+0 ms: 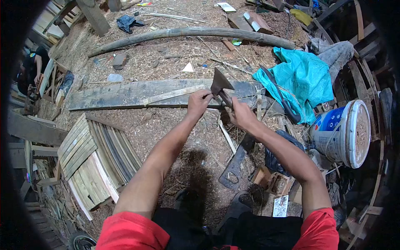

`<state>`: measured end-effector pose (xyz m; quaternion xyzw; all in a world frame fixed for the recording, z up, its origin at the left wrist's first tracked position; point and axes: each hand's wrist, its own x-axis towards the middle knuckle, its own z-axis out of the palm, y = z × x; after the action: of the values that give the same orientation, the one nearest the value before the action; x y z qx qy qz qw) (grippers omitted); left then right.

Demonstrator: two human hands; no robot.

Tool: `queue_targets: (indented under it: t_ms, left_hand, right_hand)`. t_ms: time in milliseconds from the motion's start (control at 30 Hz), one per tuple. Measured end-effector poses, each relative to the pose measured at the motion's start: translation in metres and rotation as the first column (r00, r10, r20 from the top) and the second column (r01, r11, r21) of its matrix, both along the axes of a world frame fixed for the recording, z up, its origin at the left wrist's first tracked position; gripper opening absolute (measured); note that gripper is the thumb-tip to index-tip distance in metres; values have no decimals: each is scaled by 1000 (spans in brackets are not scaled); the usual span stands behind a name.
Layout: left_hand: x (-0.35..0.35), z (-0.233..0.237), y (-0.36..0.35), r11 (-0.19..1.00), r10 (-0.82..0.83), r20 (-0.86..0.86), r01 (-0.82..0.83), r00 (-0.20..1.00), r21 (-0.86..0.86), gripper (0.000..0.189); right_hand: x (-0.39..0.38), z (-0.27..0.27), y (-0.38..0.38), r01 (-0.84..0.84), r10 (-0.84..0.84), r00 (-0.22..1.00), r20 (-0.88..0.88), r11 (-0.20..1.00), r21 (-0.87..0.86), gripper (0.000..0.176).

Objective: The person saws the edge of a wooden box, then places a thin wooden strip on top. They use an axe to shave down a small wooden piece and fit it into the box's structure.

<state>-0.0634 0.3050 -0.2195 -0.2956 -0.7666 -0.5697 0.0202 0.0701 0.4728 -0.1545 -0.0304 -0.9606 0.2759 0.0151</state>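
Note:
My right hand point(241, 114) is wrapped round the short handle of a hatchet point(221, 82), whose dark, wide blade points up and away from me. Just left of the handle, my left hand point(199, 103) is closed in a pinch close to the hatchet head. What its fingertips hold, if anything, is too small to make out. Behind that hand, a thin wooden strip point(175, 95) lies slantwise across a long, weathered plank point(108, 93). Both hands are above the plank's near edge.
A slatted wooden box point(98, 156) stands at lower left. Below my right forearm lies a handsaw point(236, 168). To the right are a teal tarp point(298, 79) and a white bucket point(339, 133). A curved pole point(187, 32) lies beyond the plank. Another person point(36, 62) is at far left.

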Motion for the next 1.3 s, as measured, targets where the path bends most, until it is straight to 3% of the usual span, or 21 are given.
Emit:
queue_targets:
  t_ms: [100,133,233,300,433,467,500,567,667,767,800,867,933,1000,1100,1133,1300]
  left_hand:
    - [-1,-3,2,1000,8,22,-7,1000,-13,15]
    - [-2,-3,1,1000,3,30,-3,1000,-17,14]
    - [-3,1,0,999,-20,57,21,998,-28,14]
    - [-6,6,-2,999,-36,82,39,996,-34,16]
    - [-16,0,-1,985,-91,339,34,936,170,23]
    - [-16,-1,-1,971,-108,372,19,922,236,24]
    - [-15,3,-2,953,-126,403,-1,906,302,25]
    - [-15,11,-8,965,-119,472,-11,873,263,24]
    - [-16,16,-11,962,-115,529,-39,841,270,22]
    - [-19,20,-13,960,-94,551,-70,829,269,19]
    - [-18,22,-14,961,-82,559,-82,825,262,18]
    - [-19,27,-13,972,-73,619,-83,782,219,18]
    - [-18,31,-11,973,-99,678,-72,728,219,19]
    - [-11,33,-9,964,-165,734,-51,659,262,22]
    - [5,30,-6,939,-231,841,-116,489,325,22]
    - [7,30,-7,929,-252,868,-143,428,340,22]
    - [7,28,-12,939,-257,902,-131,348,318,27]
  right_hand:
    - [-2,42,-12,130,-122,984,130,990,-52,35]
    - [-3,29,-6,103,-103,995,0,994,-27,34]
    - [-2,30,-9,87,-99,988,-116,991,-101,37]
    - [-5,26,-8,149,-155,987,-43,982,-118,42]
    - [-13,10,9,123,-134,990,-43,970,-210,52]
    - [-16,10,14,232,-214,968,132,962,-141,54]
    - [-18,9,16,232,-217,968,125,966,-116,54]
    - [-20,6,22,234,-226,968,112,970,-65,53]
    - [-22,13,28,214,-232,949,215,971,102,50]
    - [-14,15,25,213,-237,961,141,962,168,46]
    - [-11,15,21,160,-147,986,-73,958,237,44]
    - [-8,16,14,104,97,884,-458,914,393,40]
    - [-19,15,1,-3,33,918,-394,997,78,40]
    - [-28,14,-14,-39,-36,933,-359,979,-198,37]
    - [-41,10,-25,74,-184,951,-248,916,-395,31]
    - [-45,6,-25,100,-221,933,-285,917,-386,24]
    - [-48,-3,-21,135,-236,964,-124,832,-538,23]
